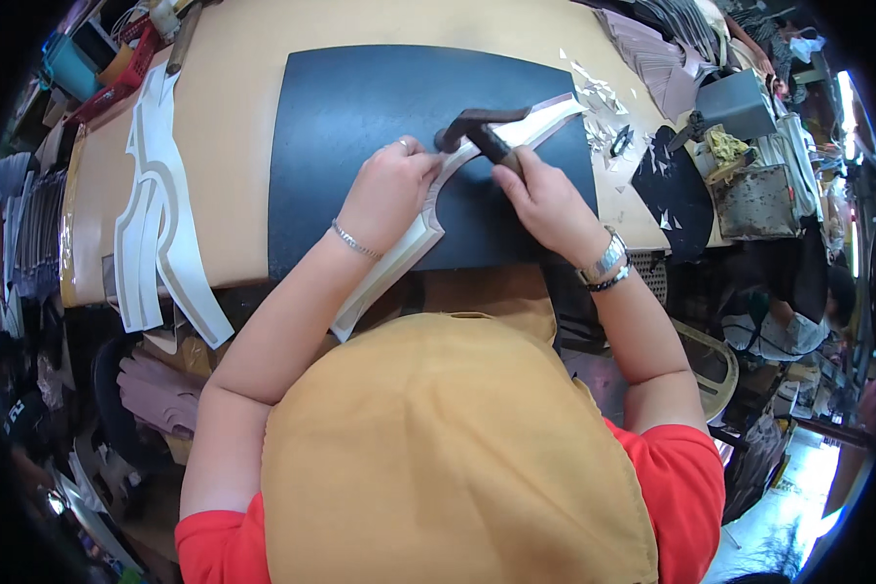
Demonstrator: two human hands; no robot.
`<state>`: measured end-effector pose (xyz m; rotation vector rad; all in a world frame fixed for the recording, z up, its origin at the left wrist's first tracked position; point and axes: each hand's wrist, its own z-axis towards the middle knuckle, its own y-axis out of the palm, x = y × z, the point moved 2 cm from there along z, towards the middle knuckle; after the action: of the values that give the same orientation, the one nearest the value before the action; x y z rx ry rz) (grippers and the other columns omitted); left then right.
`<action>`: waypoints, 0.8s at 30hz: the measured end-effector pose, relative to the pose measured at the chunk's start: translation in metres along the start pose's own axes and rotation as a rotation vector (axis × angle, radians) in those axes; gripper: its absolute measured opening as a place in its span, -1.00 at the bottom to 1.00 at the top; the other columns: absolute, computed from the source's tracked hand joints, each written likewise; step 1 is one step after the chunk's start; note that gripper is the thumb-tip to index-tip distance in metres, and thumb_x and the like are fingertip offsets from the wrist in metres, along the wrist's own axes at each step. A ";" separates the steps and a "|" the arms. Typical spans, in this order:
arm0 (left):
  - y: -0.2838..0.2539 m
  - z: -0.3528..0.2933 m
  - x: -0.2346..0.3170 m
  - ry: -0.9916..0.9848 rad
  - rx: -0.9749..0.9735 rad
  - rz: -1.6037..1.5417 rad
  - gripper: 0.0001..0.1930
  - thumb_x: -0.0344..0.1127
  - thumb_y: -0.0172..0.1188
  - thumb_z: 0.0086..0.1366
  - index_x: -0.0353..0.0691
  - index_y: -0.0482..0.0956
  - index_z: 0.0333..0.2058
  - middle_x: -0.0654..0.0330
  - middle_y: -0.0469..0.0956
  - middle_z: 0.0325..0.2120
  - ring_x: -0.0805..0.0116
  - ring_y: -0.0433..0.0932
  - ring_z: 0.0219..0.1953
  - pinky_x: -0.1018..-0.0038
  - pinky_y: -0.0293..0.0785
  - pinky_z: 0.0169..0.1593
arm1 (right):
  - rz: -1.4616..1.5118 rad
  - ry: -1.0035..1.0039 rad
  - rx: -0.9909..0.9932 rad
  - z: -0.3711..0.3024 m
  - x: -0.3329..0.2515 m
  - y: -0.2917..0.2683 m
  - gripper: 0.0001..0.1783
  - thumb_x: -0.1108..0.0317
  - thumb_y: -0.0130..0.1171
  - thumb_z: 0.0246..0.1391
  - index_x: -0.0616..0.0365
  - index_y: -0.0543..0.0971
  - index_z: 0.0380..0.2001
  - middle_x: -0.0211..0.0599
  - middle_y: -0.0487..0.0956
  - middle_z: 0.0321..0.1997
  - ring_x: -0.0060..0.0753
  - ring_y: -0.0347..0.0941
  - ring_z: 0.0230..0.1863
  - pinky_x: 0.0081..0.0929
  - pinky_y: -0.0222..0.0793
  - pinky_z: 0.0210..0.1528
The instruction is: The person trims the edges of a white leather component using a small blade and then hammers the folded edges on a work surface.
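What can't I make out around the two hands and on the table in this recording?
All in the head view:
- Left hand: some fingertips, hidden by the hand itself and the hammer.
- Handle end: covered by the right hand.
- Hammer contact with the pale strip: too blurred.
- Small dark object among scraps: too small.

Pale floor [796,501] gleams right of the tan table [226,127].

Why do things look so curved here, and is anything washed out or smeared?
Head view: the fisheye lens bends straight edges, likely why the black board looks bowed; the picture's rim falls to black. Head view, lower right: glare whitens a bright patch. Head view, centre: the hammer looks slightly soft, perhaps from motion.
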<state>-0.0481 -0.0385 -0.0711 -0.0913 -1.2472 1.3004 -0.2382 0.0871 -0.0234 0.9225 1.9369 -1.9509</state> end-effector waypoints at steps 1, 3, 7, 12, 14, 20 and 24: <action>0.004 0.007 -0.003 -0.006 -0.019 0.015 -0.83 -0.43 0.30 0.30 -0.30 0.75 -0.16 -0.01 0.64 -0.23 -0.02 0.67 -0.27 0.24 0.63 -0.13 | -0.030 -0.017 0.039 0.005 0.005 -0.005 -0.63 0.11 0.08 0.44 0.28 0.39 -0.16 0.24 0.60 -0.38 0.42 0.53 -0.26 0.08 0.42 -0.23; 0.009 0.020 -0.008 -0.006 -0.029 0.029 -0.83 -0.43 0.30 0.31 -0.30 0.75 -0.15 -0.02 0.64 -0.22 -0.03 0.67 -0.26 0.23 0.63 -0.12 | 0.011 -0.035 0.080 0.010 0.004 -0.013 -0.61 0.10 0.08 0.44 0.29 0.39 -0.16 0.26 0.60 -0.37 0.43 0.53 -0.24 0.08 0.43 -0.22; 0.002 0.017 0.000 -0.022 -0.049 0.015 -0.82 -0.44 0.30 0.31 -0.29 0.75 -0.14 -0.01 0.64 -0.24 -0.02 0.67 -0.26 0.26 0.63 -0.11 | 0.031 -0.026 0.066 0.010 0.015 -0.007 -0.62 0.11 0.08 0.45 0.29 0.39 -0.17 0.20 0.57 -0.41 0.39 0.50 -0.29 0.03 0.39 -0.26; -0.008 -0.002 -0.002 -0.157 -0.047 -0.154 -0.79 -0.47 0.27 0.32 -0.30 0.73 -0.08 0.00 0.63 -0.23 -0.01 0.67 -0.24 0.27 0.62 -0.09 | -0.005 0.001 -0.043 0.017 0.008 -0.015 -0.59 0.09 0.08 0.44 0.30 0.39 -0.16 0.27 0.60 -0.37 0.42 0.55 -0.23 0.09 0.42 -0.19; -0.008 -0.002 0.001 -0.125 -0.066 -0.125 -0.77 -0.49 0.26 0.33 -0.31 0.72 -0.06 0.00 0.63 -0.23 0.01 0.67 -0.23 0.27 0.62 -0.09 | 0.051 -0.043 -0.037 0.014 0.000 -0.014 -0.59 0.08 0.08 0.44 0.30 0.39 -0.17 0.29 0.61 -0.34 0.42 0.55 -0.20 0.08 0.44 -0.17; -0.004 -0.005 0.007 -0.096 -0.029 -0.019 -0.79 -0.48 0.28 0.31 -0.34 0.73 -0.10 0.00 0.64 -0.23 0.02 0.67 -0.25 0.27 0.62 -0.11 | 0.069 -0.099 -0.015 0.013 0.005 -0.011 -0.58 0.08 0.07 0.44 0.31 0.38 -0.17 0.27 0.61 -0.35 0.42 0.54 -0.22 0.09 0.42 -0.19; -0.013 -0.005 0.004 -0.183 -0.078 -0.102 -0.78 -0.50 0.26 0.31 -0.33 0.72 -0.08 -0.01 0.62 -0.22 0.01 0.67 -0.23 0.27 0.61 -0.10 | -0.012 -0.052 -0.059 0.015 0.006 -0.008 -0.59 0.08 0.07 0.44 0.30 0.38 -0.17 0.26 0.60 -0.36 0.42 0.54 -0.23 0.11 0.42 -0.20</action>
<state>-0.0368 -0.0369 -0.0624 0.0365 -1.4402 1.1927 -0.2513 0.0746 -0.0214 0.8381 1.9634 -1.8943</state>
